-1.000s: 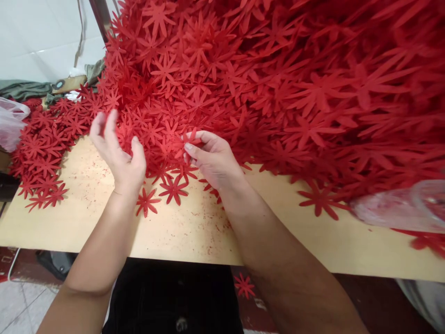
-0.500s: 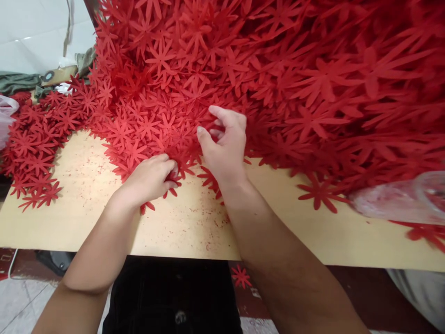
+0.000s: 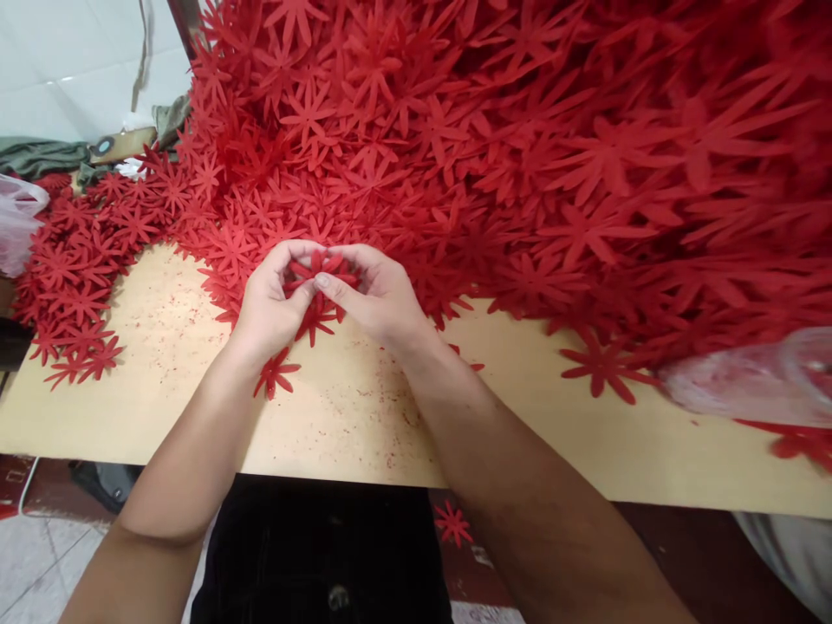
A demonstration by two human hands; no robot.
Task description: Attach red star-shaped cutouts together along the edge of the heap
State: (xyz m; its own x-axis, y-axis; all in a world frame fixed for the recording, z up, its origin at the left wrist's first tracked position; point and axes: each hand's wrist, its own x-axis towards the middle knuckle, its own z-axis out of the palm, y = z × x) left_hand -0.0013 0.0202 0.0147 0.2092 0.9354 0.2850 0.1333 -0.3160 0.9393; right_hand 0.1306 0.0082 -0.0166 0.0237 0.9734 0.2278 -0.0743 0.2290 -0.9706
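Note:
A large heap of red flower-shaped pieces (image 3: 390, 156) covers the back of the pale wooden table (image 3: 325, 425). At its front edge my left hand (image 3: 273, 290) and my right hand (image 3: 377, 290) meet, fingertips close together. Between them they hold a red flower piece (image 3: 321, 264), thumbs on its near side and fingers curled around the far side. Part of the piece is hidden by the fingers. Just below my left hand, a loose red flower (image 3: 276, 374) lies on the wood.
A smaller pile of red flowers (image 3: 78, 269) spreads at the left, beside a white plastic bag (image 3: 18, 225). A clear plastic bag (image 3: 734, 373) lies at the right, near a single flower (image 3: 603, 366). One flower (image 3: 453, 523) is below the table edge.
My right hand has moved left and down from the heap to meet my left hand. My left hand has risen slightly and turned. A flower piece now shows between both hands.

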